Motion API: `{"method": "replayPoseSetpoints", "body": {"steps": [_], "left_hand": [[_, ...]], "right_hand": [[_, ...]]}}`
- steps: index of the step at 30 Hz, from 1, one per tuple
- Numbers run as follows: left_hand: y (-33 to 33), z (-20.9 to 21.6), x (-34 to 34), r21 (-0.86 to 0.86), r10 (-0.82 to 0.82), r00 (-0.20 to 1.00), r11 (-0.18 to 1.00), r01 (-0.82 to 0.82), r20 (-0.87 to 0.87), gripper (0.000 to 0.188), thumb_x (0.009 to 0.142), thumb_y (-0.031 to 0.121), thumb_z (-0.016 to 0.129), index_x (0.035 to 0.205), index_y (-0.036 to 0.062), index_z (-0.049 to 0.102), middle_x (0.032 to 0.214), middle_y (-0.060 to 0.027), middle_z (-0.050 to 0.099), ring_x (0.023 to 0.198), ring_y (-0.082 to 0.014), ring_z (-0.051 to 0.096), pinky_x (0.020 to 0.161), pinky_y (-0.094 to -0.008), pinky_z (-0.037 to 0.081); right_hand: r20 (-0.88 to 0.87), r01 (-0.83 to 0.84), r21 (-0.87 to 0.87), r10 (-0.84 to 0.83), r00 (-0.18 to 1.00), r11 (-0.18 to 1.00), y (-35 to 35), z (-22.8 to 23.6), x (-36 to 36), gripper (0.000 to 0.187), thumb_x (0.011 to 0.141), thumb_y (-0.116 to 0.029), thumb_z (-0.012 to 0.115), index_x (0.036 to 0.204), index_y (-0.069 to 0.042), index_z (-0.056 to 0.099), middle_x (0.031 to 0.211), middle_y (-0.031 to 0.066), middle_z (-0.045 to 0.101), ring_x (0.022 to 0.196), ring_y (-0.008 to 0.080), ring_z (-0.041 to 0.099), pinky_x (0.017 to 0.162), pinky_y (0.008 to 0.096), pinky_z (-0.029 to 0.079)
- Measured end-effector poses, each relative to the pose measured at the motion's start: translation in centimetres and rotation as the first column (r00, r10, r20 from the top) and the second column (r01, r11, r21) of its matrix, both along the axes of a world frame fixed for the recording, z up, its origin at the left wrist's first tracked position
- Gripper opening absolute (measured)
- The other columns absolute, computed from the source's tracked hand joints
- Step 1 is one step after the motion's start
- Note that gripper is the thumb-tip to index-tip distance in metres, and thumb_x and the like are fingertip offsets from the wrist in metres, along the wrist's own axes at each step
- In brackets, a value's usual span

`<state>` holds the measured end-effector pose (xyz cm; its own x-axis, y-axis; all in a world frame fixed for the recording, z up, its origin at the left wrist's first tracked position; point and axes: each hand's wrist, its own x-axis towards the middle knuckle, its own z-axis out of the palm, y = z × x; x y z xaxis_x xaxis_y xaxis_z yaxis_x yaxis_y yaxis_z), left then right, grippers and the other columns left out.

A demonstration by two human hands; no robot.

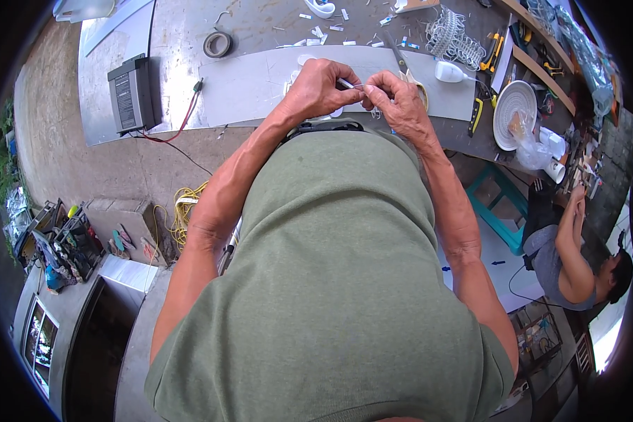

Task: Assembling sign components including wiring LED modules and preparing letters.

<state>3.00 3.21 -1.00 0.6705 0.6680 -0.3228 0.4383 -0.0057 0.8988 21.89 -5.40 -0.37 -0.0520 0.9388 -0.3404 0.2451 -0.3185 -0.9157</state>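
Note:
Close together over the near edge of the metal table, my left hand and my right hand are both closed in pinches. Between the left fingers is a slim, dark and silvery piece, whose kind I cannot make out. A thin pale wire runs from it to the right fingertips. Partly behind my right hand lie scissors with cream handles, blades pointing away. Small white round pieces lie beside my left hand, which partly covers them.
At left, a black box has red and black leads. A tape roll lies farther back. To the right are coiled white cords, a white plug-like piece, a yellow-black cutter, a teal stool and another person.

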Motion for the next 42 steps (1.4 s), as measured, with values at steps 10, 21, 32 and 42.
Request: {"method": "replayPoseSetpoints", "body": {"steps": [10,21,32,42], "left_hand": [[-0.5,-0.6,0.5,0.073,0.102,0.986,0.991,-0.112,0.13,0.027,0.081,0.02,0.077,0.095,-0.0035,0.075,0.074,-0.0188,0.073,0.059,-0.0186,0.069,0.053,-0.0305,0.055],[-0.3,-0.3,0.7,-0.045,0.105,0.993,0.994,-0.103,0.046,0.028,0.083,0.027,0.08,0.093,0.001,0.077,0.068,-0.0058,0.068,0.06,-0.0076,0.054,0.053,-0.0253,0.044],[-0.4,-0.9,0.6,-0.108,0.092,0.995,0.99,-0.089,0.029,0.024,0.082,0.022,0.079,0.091,0.0002,0.077,0.072,-0.0069,0.071,0.072,-0.0099,0.065,0.065,-0.0256,0.053],[-0.3,-0.5,0.4,-0.422,0.217,0.968,0.895,-0.146,0.125,0.022,0.078,0.02,0.079,0.084,-0.0002,0.075,0.066,-0.0036,0.065,0.058,-0.0092,0.053,0.056,-0.0254,0.042]], "right_hand": [[-0.111,0.108,-0.11,-0.12,0.987,0.988,-0.1,-0.4,-0.2,0.023,0.101,-0.022,0.056,0.099,0.0,0.062,0.074,0.0028,0.064,0.07,0.0093,0.059,0.064,0.0256,0.046],[-0.185,0.232,-0.102,-0.248,0.951,0.967,-0.7,-1.1,-0.6,0.022,0.102,-0.021,0.055,0.1,0.0,0.061,0.073,0.0035,0.064,0.068,0.0085,0.059,0.061,0.0239,0.044],[-0.181,0.18,-0.198,-0.217,0.959,0.963,-0.6,-1.2,-0.2,0.023,0.102,-0.021,0.055,0.1,0.001,0.061,0.073,0.0034,0.062,0.068,0.0101,0.059,0.062,0.0255,0.046],[-0.028,0.263,0.082,-0.262,0.965,0.961,-1.3,0.4,-1.2,0.01,0.093,-0.007,0.066,0.099,0.0,0.06,0.083,0.0082,0.07,0.074,0.0133,0.068,0.067,0.0281,0.053]]}}
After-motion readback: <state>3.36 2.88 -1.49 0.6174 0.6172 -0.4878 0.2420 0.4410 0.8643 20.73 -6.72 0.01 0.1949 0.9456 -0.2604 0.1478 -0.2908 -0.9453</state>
